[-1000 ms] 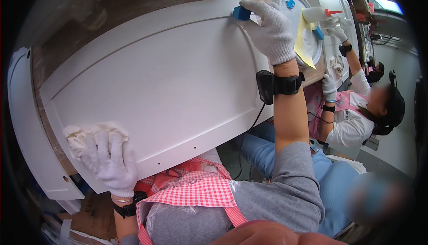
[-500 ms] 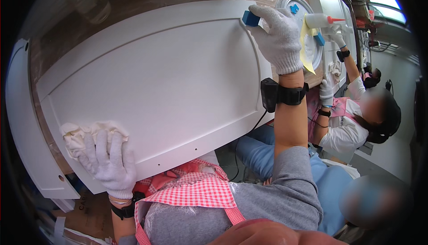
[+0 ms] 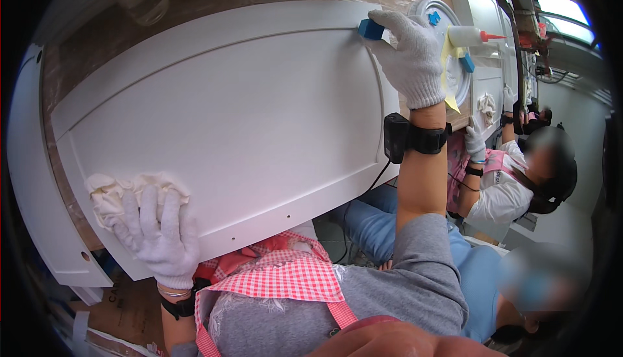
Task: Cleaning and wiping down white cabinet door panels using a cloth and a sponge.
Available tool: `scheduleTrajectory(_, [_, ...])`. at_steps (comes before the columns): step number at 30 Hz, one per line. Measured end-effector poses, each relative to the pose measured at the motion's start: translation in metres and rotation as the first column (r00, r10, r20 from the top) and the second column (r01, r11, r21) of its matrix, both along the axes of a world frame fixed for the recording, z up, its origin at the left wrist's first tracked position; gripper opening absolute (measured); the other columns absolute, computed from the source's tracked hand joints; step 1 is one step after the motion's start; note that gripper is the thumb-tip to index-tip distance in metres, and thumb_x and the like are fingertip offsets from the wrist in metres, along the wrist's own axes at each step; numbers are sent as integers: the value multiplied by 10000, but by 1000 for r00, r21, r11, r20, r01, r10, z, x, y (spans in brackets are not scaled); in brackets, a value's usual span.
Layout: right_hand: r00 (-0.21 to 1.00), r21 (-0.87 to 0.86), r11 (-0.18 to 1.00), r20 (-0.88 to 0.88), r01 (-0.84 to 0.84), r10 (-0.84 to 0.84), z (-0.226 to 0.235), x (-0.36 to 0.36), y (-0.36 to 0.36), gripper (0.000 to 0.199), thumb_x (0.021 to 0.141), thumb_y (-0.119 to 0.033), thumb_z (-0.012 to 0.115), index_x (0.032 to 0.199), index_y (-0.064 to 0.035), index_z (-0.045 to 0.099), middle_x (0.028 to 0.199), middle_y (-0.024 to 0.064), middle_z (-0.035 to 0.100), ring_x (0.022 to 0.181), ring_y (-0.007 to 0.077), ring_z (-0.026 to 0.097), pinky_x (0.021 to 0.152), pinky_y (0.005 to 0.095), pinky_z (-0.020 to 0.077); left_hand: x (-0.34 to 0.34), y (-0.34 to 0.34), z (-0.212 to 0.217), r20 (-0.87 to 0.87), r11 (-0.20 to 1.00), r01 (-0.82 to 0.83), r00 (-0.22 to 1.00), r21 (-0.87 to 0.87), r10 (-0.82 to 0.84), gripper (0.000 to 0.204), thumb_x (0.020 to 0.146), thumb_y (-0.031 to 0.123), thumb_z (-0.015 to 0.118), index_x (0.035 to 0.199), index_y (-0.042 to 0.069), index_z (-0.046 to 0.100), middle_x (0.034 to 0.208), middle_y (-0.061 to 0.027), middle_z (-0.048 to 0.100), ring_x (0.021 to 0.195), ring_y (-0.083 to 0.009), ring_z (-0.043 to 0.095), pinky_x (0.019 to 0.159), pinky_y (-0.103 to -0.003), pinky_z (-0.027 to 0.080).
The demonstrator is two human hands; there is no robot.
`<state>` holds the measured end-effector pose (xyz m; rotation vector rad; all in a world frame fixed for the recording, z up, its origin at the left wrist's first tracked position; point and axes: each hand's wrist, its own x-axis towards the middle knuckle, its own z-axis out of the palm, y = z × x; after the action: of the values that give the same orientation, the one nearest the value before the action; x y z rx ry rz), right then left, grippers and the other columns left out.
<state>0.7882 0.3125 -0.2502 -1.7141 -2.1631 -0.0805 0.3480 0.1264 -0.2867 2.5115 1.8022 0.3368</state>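
A large white cabinet door panel [image 3: 246, 117] with a recessed centre and a raised frame lies before me. In a white knit glove, my right hand [image 3: 410, 55] pinches a small blue block [image 3: 370, 29] between thumb and fingers, at the groove in the panel's far right corner. My left hand [image 3: 159, 233], also gloved, rests with fingers spread on a crumpled cream cloth [image 3: 117, 195] at the panel's near left corner. Just right of my right hand stands a round white lid [image 3: 433, 8] bearing yellow paper [image 3: 449, 91], a second blue block [image 3: 467, 62] and a white squeeze bottle with red nozzle [image 3: 464, 36].
Another white panel [image 3: 39, 182] leans at the far left. A clear cup [image 3: 139, 0] sits on the wooden bench behind. To the right, a co-worker [image 3: 506, 182] in a pink apron works at another white panel [image 3: 490, 74] with a cloth [image 3: 486, 108]. Someone in blue sits nearby.
My right hand and the blue block sit slightly further right in the picture. My left hand stays on the cloth. The co-worker's far hand has moved away from near the bottle.
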Motion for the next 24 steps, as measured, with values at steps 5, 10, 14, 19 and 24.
scheduleTrajectory(5, [997,-53,997,62,-47,50,9,5,-6,347,777,-163,845,1116,-186,778,926,93,764,918,344,704,820,447,568,-1,-2,1,-14,1000,-4,1000,-7,4,437,899,271,753,1325,177,743,1483,-87,619,1499,-416,476,1290,-634,149])
scheduleTrajectory(10, [989,-14,997,126,-72,73,9,1,-17,341,784,-153,834,1118,-189,775,940,54,773,933,333,704,835,441,566,0,-2,-2,-15,999,11,1000,-48,-12,410,925,255,739,1324,159,744,1483,-92,627,1503,-416,466,1273,-639,183])
scheduleTrajectory(14, [974,-137,990,221,-27,57,19,10,-55,403,784,-152,875,1179,-142,793,1018,110,779,1012,330,728,876,426,580,-3,0,-6,-1,1000,16,1000,7,-16,429,947,267,749,1367,180,738,1509,-86,623,1504,-387,471,1288,-597,188])
scheduleTrajectory(19, [985,-184,981,167,70,-39,27,11,-140,391,766,-142,867,1149,-144,787,995,63,785,974,309,720,873,426,564,4,5,0,-52,1000,18,999,1,-18,451,948,250,761,1394,188,733,1529,-83,621,1503,-373,476,1284,-567,220])
scheduleTrajectory(24, [981,-239,951,55,194,-186,32,-7,-205,384,750,-110,853,1125,-135,777,1033,59,789,947,290,710,916,412,519,6,7,7,-78,996,7,997,-90,-14,453,936,190,782,1386,169,738,1494,-89,653,1494,-372,489,1263,-551,287])
